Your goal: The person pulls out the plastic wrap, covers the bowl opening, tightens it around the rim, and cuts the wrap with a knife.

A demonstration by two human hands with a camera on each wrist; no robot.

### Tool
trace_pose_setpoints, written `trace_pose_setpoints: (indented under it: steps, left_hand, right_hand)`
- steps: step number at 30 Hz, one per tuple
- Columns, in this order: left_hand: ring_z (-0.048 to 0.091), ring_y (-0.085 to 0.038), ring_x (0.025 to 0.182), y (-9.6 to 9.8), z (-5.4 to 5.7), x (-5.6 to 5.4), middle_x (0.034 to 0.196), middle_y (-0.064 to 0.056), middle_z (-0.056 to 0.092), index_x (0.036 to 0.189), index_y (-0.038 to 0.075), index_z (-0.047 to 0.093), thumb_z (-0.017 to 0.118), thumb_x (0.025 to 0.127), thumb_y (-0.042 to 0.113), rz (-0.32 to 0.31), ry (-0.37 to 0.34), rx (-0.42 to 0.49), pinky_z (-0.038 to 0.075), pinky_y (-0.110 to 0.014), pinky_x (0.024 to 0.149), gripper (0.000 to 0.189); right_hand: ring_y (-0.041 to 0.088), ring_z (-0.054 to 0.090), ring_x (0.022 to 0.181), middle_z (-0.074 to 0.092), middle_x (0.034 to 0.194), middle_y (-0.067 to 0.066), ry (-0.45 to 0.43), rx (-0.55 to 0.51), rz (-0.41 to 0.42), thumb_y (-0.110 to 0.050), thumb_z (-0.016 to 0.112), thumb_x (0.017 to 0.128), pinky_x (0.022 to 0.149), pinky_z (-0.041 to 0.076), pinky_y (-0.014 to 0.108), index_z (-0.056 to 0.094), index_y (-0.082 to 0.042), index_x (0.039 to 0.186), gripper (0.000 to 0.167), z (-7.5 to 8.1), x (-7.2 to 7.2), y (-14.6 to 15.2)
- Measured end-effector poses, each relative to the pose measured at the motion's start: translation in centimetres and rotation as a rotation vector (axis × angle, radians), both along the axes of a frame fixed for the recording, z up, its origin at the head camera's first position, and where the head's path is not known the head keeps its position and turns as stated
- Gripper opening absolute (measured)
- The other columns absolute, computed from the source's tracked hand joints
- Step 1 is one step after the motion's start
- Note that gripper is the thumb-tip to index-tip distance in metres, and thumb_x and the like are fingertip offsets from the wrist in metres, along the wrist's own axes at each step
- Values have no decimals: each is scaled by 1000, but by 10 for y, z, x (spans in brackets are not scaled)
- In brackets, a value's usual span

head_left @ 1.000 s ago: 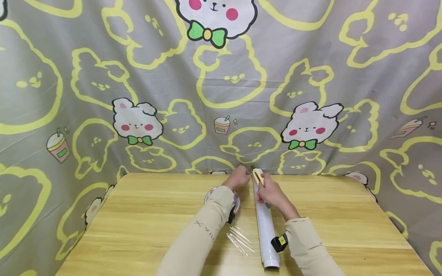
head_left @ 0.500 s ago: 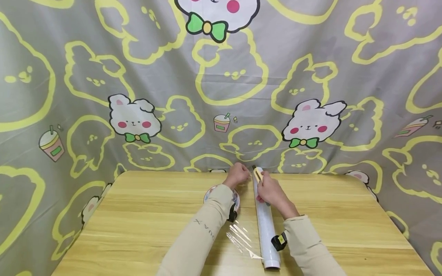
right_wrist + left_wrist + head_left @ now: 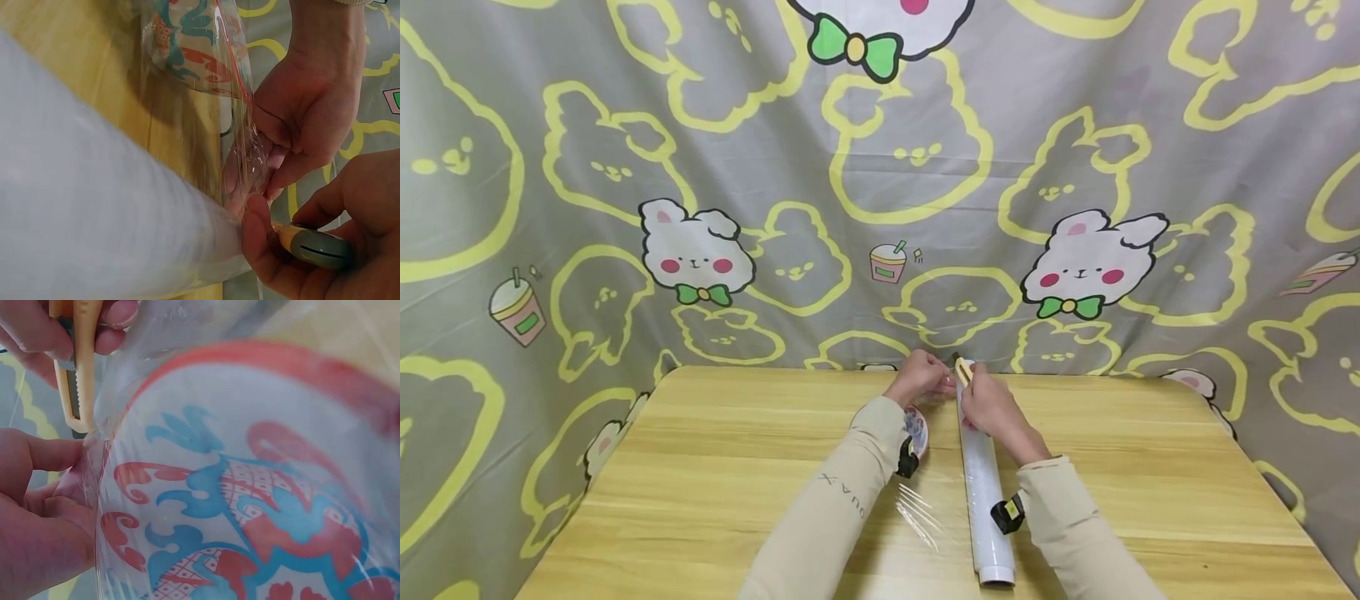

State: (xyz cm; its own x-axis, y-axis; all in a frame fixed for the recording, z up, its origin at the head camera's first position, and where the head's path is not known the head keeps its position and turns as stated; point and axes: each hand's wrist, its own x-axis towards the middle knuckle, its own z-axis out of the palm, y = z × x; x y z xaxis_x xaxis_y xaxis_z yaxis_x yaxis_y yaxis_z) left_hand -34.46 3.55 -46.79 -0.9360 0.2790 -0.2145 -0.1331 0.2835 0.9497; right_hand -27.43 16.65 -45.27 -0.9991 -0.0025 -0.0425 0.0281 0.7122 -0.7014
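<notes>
My left hand (image 3: 921, 379) pinches an edge of clear cling film (image 3: 247, 156) by the far end of the table. The film stretches over a white bowl (image 3: 187, 444) with a red rim and a red and blue pattern; my left sleeve partly covers the bowl in the head view. A long white cling film roll (image 3: 987, 492) lies lengthwise to the right. At its far end my right hand (image 3: 996, 404) holds a yellow box cutter (image 3: 78, 375), close to the left fingers. The blade's contact with the film cannot be made out.
Loose film (image 3: 917, 517) glints on the wooden table (image 3: 737, 450) between the left forearm and the roll. A grey curtain (image 3: 805, 167) with cartoon rabbits hangs right behind the table's far edge and along both sides.
My left fingers have come closer to the far end of the roll. The right hand still holds the box cutter there, with little movement. The head view has shifted slightly.
</notes>
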Motion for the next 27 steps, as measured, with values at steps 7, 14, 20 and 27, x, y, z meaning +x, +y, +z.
trace_pose_setpoints:
  steps: [7, 14, 20, 27]
  left_hand:
    - [74, -41, 94, -1, 1, 0, 100, -30, 73, 103, -18, 69, 51, 98, -6, -6, -4, 5, 64, -42, 81, 22]
    - [74, -40, 95, 3, 1, -3, 101, -28, 74, 108, -17, 66, 50, 98, -5, 17, -52, 4, 64, -43, 81, 23]
    - [74, -40, 94, 4, -2, -5, 99, -29, 73, 109, -17, 65, 48, 92, -12, 36, -98, 54, 65, -39, 77, 24]
    - [76, -35, 92, 6, 0, -3, 100, -26, 75, 111, -14, 67, 50, 93, -11, 63, -122, 56, 65, -37, 76, 25]
  right_hand:
    - [15, 65, 50, 66, 68, 10, 3, 34, -8, -3, 41, 102, 45, 53, 28, 33, 13, 151, 52, 1, 1, -1]
    - [13, 64, 50, 64, 61, 4, 25, 101, 7, -3, 39, 102, 46, 51, 30, 34, 16, 150, 52, 3, 4, 0]
    - [15, 62, 49, 64, 61, 4, 31, 109, 8, -2, 41, 99, 42, 49, 29, 35, 17, 149, 54, 0, 8, 0]
    - [19, 62, 54, 62, 62, 3, 7, 158, 11, -3, 45, 100, 48, 51, 32, 37, 16, 148, 53, 4, 15, -1]
